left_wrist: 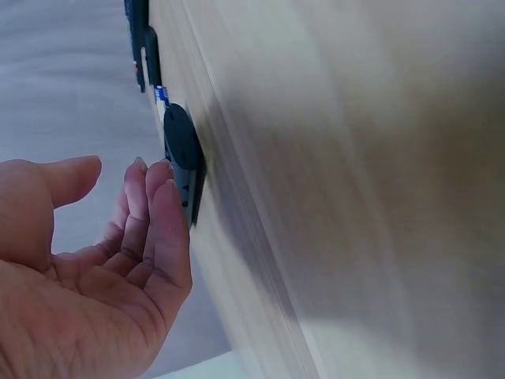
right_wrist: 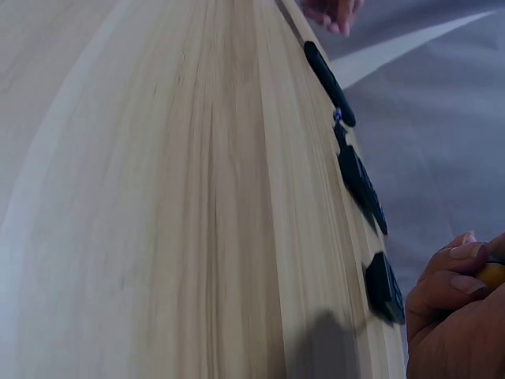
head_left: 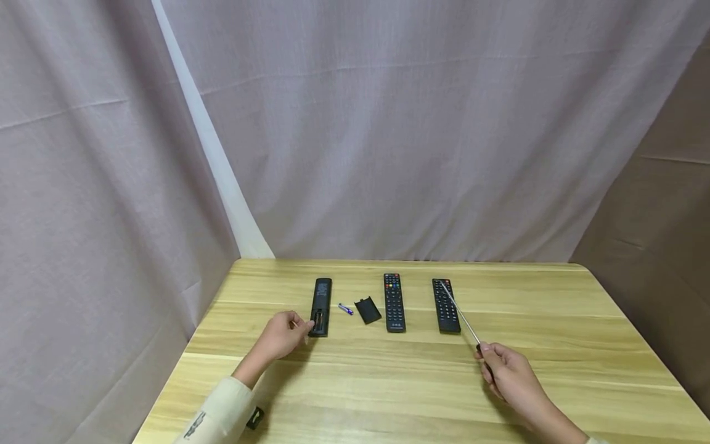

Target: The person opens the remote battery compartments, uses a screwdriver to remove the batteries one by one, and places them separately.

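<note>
My left hand (head_left: 285, 335) is at the lower left edge of a black remote control (head_left: 322, 296), which lies face down with its battery compartment uncovered. In the left wrist view the thumb stands apart from the loosely bent fingers, with nothing between them. The fingertips overlap the remote there. My right hand (head_left: 513, 376) grips a screwdriver (head_left: 463, 317) by its handle, whose yellow part (right_wrist: 492, 275) shows in the right wrist view. The thin metal shaft points forward and left, its tip over the top of the rightmost remote control (head_left: 447, 311), lying buttons up.
Between the outer remotes lie a small purple-blue battery (head_left: 346, 309), a black battery cover (head_left: 368, 310) and a middle remote control (head_left: 394, 302), buttons up. A small black piece (head_left: 255, 418) lies beside the left sleeve (head_left: 222, 410). Curtains (head_left: 416, 154) hang behind the wooden table (head_left: 355, 382).
</note>
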`<move>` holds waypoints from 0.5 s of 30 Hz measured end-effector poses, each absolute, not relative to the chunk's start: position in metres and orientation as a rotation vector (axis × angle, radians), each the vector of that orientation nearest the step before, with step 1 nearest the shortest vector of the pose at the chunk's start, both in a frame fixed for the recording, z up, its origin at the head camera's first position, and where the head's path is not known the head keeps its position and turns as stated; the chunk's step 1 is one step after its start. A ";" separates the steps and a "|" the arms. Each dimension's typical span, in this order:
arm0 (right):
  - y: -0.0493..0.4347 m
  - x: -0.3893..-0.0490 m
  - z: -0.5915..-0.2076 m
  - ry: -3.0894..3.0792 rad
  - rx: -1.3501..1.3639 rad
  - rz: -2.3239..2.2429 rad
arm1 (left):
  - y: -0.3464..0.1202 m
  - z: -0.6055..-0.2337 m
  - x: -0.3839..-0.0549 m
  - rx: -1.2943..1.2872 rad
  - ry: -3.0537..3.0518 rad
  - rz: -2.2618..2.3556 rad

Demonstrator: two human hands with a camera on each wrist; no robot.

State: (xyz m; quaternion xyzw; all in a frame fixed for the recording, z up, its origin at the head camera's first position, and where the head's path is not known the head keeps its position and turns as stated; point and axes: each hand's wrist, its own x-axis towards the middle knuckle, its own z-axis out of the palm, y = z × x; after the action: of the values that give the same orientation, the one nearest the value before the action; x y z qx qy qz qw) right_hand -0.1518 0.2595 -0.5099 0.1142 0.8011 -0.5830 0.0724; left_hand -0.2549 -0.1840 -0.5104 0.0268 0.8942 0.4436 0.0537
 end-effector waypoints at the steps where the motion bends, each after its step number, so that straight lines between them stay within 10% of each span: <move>1: 0.262 -0.151 -0.510 2.412 0.351 -1.744 | -0.185 -0.509 -0.250 0.074 2.708 1.359; 15: 0.285 -0.153 -0.516 2.814 0.291 -1.267 | -0.187 -0.505 -0.234 0.039 2.717 1.433</move>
State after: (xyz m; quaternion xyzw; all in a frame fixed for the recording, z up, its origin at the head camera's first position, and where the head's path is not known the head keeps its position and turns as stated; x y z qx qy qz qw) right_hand -0.1529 0.2845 -0.5162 0.0939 0.9077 -0.4085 0.0208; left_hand -0.2341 -0.1873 -0.5047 0.0125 0.8839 0.4661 0.0349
